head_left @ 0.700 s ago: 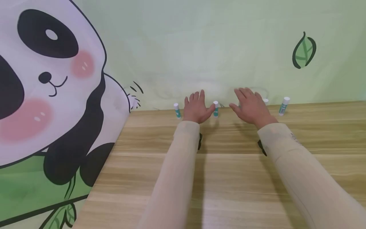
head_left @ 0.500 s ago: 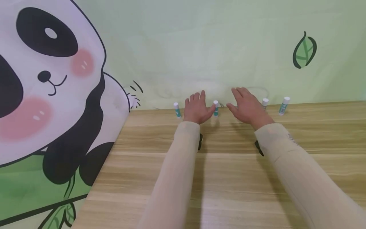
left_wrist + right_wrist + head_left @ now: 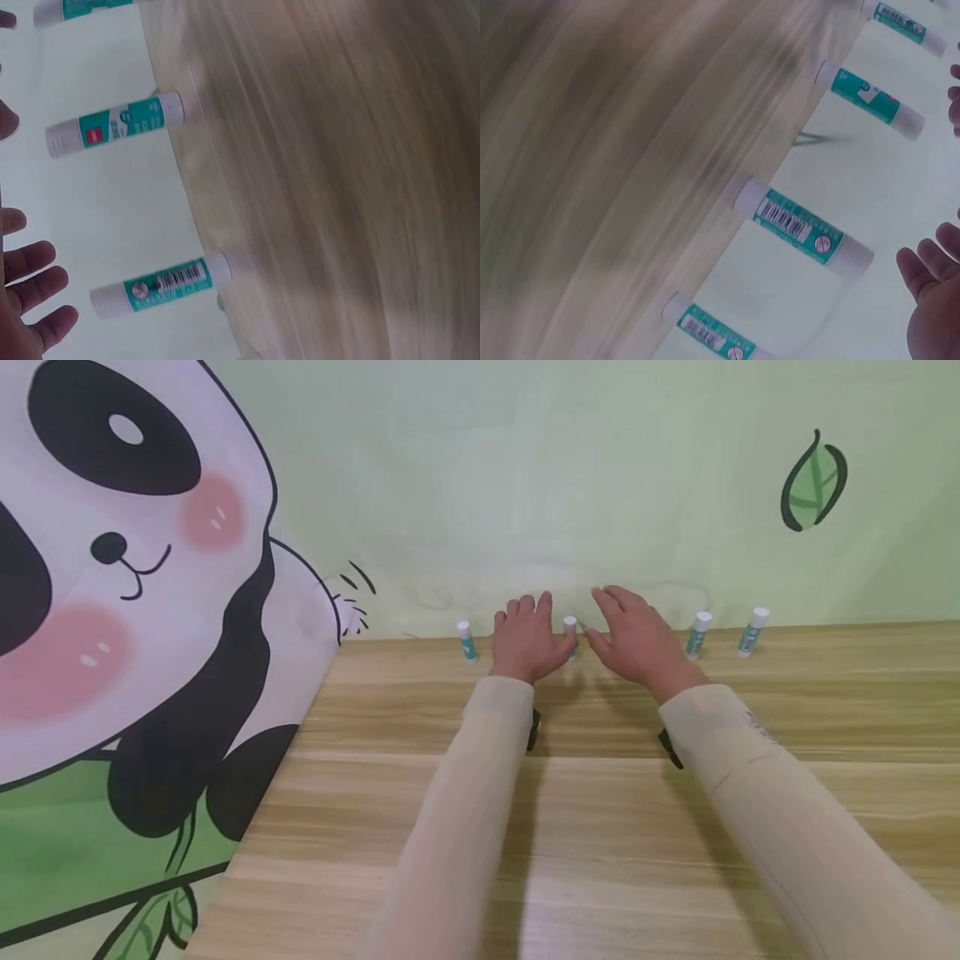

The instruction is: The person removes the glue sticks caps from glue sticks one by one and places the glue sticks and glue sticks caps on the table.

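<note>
Several teal-and-white glue sticks stand upright in a row along the table's back edge. In the head view, my left hand [image 3: 528, 639] is between the leftmost glue stick [image 3: 467, 642] and the second glue stick [image 3: 570, 625], its thumb partly covering the latter. Fingers are extended and hold nothing. My right hand [image 3: 633, 639] lies just right of that second stick, fingers spread, also holding nothing. Beyond it stand a third glue stick [image 3: 699, 635] and the rightmost glue stick [image 3: 753, 632]. The right wrist view shows a gap between the fingers and the nearest glue stick [image 3: 802, 229].
The wood-grain table [image 3: 600, 843] meets a pale green backdrop [image 3: 480, 485] right behind the glue sticks. A large printed panda [image 3: 217, 635] fills the backdrop on the left, and a printed leaf [image 3: 813, 483] is at upper right.
My right hand has moved left toward the left hand, uncovering the third glue stick. The left hand has shifted slightly right, its thumb now overlapping the second stick. The head view has tilted a little.
</note>
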A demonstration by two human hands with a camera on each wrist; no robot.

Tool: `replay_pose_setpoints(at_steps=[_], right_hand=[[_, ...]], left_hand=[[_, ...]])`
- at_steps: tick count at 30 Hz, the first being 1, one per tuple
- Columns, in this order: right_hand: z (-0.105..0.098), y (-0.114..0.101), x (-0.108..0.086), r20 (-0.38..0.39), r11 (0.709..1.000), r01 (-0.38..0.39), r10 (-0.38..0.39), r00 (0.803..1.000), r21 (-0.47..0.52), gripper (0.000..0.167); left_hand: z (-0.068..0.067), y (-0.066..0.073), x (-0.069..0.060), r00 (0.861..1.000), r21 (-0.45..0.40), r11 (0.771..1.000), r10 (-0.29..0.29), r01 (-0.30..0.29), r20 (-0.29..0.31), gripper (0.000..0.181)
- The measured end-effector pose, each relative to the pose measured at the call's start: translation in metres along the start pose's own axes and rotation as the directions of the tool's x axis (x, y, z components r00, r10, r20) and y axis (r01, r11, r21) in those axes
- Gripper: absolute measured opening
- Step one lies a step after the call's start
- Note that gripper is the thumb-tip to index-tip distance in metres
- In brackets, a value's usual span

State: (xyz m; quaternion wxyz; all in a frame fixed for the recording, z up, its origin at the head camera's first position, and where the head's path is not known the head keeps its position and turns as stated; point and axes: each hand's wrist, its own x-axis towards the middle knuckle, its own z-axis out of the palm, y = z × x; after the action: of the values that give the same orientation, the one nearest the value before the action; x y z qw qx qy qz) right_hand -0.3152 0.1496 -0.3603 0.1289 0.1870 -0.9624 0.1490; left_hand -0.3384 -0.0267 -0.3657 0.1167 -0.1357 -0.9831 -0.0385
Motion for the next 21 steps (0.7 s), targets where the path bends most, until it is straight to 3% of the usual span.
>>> replay_pose_setpoints(at_steps=[8,17,21], right_hand=[[0.011,-0.003,0.004,0.017,1.0,-0.007,0.007,1.0,0.011,0.06],[0.018,-0.002,0.006,-0.015,0.998,0.018,-0.017,1.0,0.054,0.058],[0.023,-0.001,0.007,-0.028,0.997,0.025,-0.023,0.999,0.069,0.056]], left_hand=[[0.011,0.006,0.005,0.996,-0.058,0.998,0.029,-0.033,-0.081,0.064],[0.019,0.009,0.004,0.998,-0.145,0.989,0.009,-0.017,-0.056,0.057],[0.022,0.011,0.002,0.999,-0.224,0.975,-0.003,-0.007,-0.045,0.052]])
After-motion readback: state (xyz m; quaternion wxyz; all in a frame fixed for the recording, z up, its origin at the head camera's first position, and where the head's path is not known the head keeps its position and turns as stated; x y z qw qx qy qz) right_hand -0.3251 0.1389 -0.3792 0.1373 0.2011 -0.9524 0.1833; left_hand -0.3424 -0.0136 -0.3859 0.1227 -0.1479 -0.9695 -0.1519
